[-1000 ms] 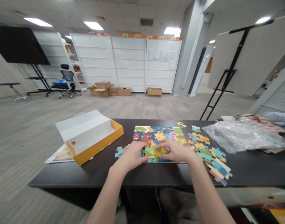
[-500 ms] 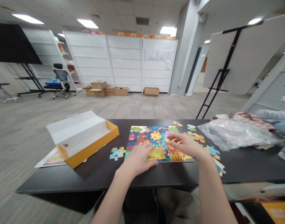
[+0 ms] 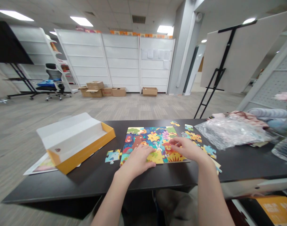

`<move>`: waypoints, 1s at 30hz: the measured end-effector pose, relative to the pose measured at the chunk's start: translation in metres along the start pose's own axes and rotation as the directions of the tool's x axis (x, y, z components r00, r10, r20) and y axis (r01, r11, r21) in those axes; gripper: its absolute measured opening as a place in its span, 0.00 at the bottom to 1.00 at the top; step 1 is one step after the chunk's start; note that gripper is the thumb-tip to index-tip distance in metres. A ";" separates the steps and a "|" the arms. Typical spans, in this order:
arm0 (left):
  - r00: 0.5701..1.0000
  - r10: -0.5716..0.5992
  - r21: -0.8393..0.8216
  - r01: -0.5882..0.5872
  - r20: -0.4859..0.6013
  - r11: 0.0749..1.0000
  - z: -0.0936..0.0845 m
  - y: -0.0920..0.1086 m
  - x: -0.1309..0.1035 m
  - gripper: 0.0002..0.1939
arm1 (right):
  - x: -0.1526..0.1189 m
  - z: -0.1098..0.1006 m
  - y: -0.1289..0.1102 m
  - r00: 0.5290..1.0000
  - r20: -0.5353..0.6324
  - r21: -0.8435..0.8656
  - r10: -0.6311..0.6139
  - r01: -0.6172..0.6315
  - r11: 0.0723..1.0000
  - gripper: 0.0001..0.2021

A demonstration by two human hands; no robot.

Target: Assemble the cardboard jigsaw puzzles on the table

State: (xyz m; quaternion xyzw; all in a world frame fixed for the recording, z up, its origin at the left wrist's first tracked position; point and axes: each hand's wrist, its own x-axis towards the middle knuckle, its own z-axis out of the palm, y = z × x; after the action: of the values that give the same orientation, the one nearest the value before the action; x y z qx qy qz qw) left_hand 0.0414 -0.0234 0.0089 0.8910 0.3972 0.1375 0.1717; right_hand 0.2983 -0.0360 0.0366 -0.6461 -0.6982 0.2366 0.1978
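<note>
A colourful jigsaw picture [image 3: 131,144] with animals lies flat on the black table. My left hand [image 3: 140,159] rests on its lower left part, palm down, fingers spread, holding nothing. Over the right part is my right hand [image 3: 184,147], its fingers bent and thumb and forefinger near the surface; whether a piece is between them is hidden. A loose yellow piece [image 3: 153,136] lies on top of the picture near its middle. One light blue piece [image 3: 113,156] sits left of the picture. Several loose pieces [image 3: 194,136] are scattered at its right.
An open yellow box [image 3: 87,153] with a white inside stands at the left, over a printed sheet [image 3: 39,164]. Clear plastic bags [image 3: 232,131] and folded cloth lie at the right of the table [image 3: 93,183]. Cardboard boxes and white shelves stand beyond.
The view has shifted slightly to the right. My right hand has moved a little down towards the picture's lower right part. My left hand stays on the picture.
</note>
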 end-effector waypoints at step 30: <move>0.995 0.098 0.034 -0.097 -0.002 0.995 0.011 0.009 0.014 0.17 | 0.000 0.003 0.006 0.998 0.063 -0.010 0.022 -0.022 1.000 0.14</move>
State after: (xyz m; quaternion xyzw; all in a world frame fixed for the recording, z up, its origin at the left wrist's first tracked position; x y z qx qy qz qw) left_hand 0.0607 -0.0205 0.0041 0.9118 0.3559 0.1406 0.1487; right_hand 0.3007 -0.0359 0.0306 -0.6469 -0.6980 0.2560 0.1699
